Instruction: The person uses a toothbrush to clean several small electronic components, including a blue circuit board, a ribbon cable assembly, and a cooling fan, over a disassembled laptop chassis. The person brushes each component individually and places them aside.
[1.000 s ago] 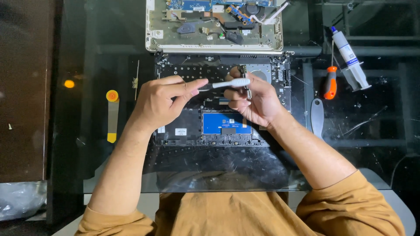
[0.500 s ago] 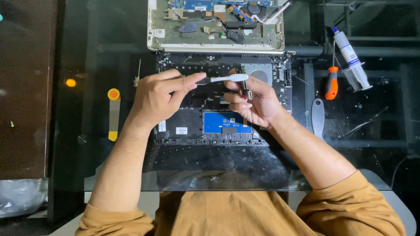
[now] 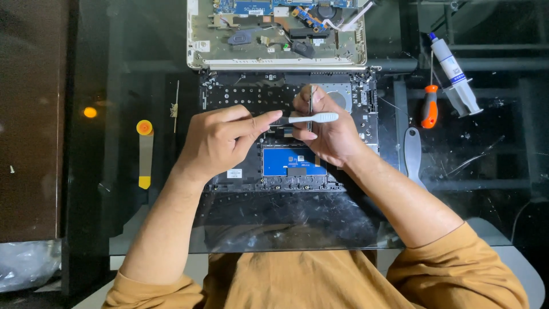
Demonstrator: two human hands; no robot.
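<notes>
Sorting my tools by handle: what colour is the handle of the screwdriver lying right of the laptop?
Orange, with a dark shaft; the screwdriver shows clearly in the head view, beside the syringe.

Over the opened laptop base (image 3: 286, 134) on the glass counter (image 3: 114, 86), the left hand (image 3: 220, 143) pinched a white-handled tool (image 3: 313, 118) while the right hand (image 3: 326, 129) held a thin dark tool (image 3: 310, 98) upright.

Upper circuit board (image 3: 274, 31) cut off by top edge; white tool (image 3: 313, 118) tip hidden behind left hand (image 3: 220, 143); small parts indistinct.
</notes>
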